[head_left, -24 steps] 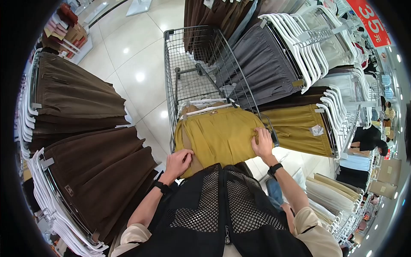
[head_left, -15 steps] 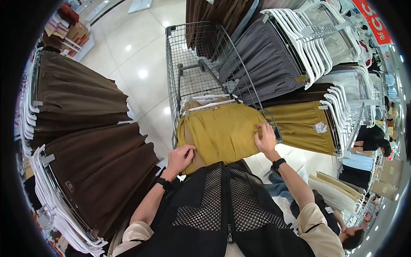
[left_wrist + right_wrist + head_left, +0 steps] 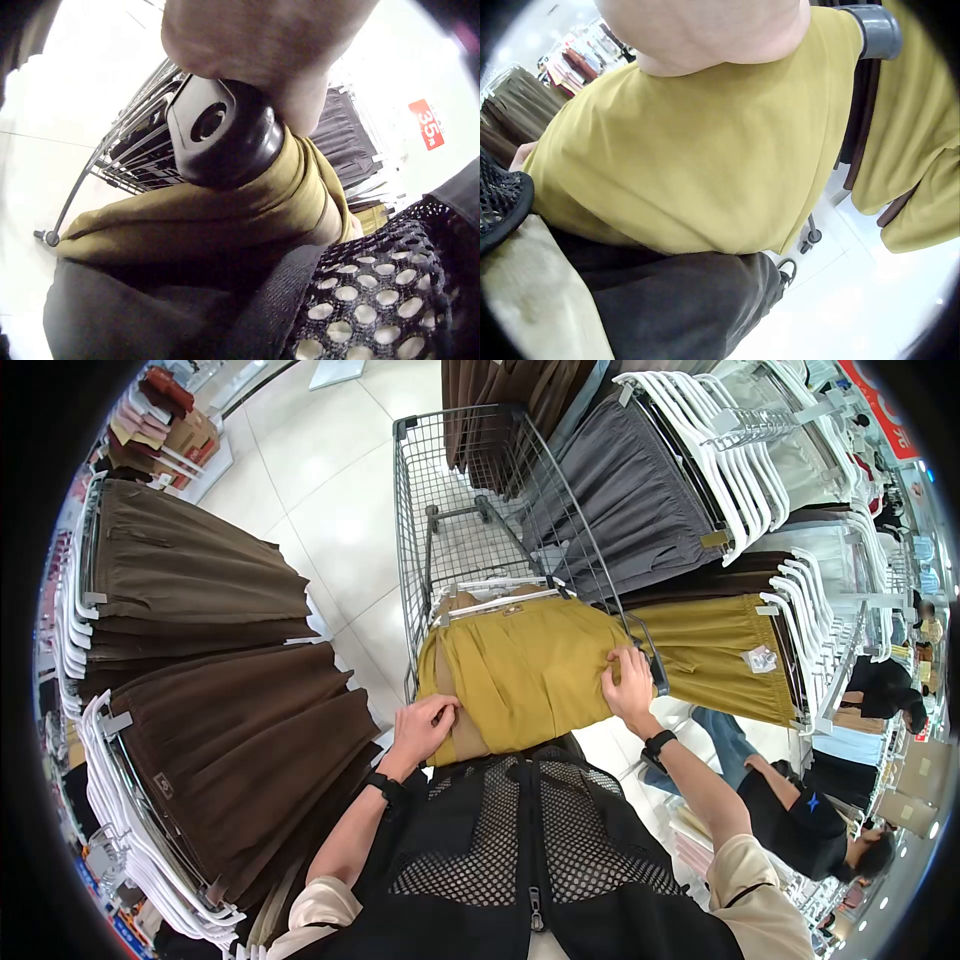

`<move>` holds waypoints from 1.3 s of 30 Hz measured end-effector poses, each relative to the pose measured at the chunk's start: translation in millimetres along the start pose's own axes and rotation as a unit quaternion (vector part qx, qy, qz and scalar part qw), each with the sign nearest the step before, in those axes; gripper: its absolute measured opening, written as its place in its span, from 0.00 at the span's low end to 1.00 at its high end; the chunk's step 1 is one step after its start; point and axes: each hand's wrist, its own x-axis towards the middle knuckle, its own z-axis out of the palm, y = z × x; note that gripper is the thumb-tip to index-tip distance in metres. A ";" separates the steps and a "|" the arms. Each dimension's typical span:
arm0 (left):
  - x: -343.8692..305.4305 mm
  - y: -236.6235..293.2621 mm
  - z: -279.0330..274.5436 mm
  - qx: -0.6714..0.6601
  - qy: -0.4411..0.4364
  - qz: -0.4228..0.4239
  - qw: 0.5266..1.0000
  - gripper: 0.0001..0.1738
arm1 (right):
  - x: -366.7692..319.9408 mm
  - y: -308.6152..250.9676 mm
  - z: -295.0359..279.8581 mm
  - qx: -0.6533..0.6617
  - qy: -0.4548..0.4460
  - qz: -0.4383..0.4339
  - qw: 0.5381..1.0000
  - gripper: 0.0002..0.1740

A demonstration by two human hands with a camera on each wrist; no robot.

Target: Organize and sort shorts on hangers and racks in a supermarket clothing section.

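At the left, racks of dark brown pleated garments (image 3: 230, 750) on white hangers. In the middle, on pale glossy floor tiles (image 3: 320, 530), grey wire shopping cart (image 3: 425, 480). Draped over the cart's near end, across its handle, mustard-yellow garment (image 3: 525, 665); hangs down toward the black mesh vest (image 3: 520, 830). At the garment's left edge, left hand (image 3: 422, 725): curls its fingers round the cloth and clamps it against the handle's black end cap (image 3: 221, 131). At the right edge, beside the handle's grey end cap (image 3: 877, 30), right hand (image 3: 630, 685): lies on the cloth with fingers bent; cannot tell whether pinching or only pressing.
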 end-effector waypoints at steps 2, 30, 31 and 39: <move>-0.6 1.0 -0.2 0.002 -0.003 -0.005 1.000 0.08 | -1.0 1.1 0.5 0.000 0.000 -0.001 1.000 0.12; -4.1 -0.5 5.4 0.028 -0.022 -0.019 0.999 0.09 | -3.9 2.3 -5.4 0.011 0.012 -0.009 1.000 0.11; -4.1 -0.8 5.3 0.028 -0.020 -0.014 0.999 0.09 | -3.5 1.6 -4.3 0.014 0.014 -0.009 1.000 0.11; -3.9 1.7 3.5 0.020 -0.025 -0.011 0.999 0.10 | -4.1 1.2 -5.9 0.030 0.022 -0.002 0.999 0.09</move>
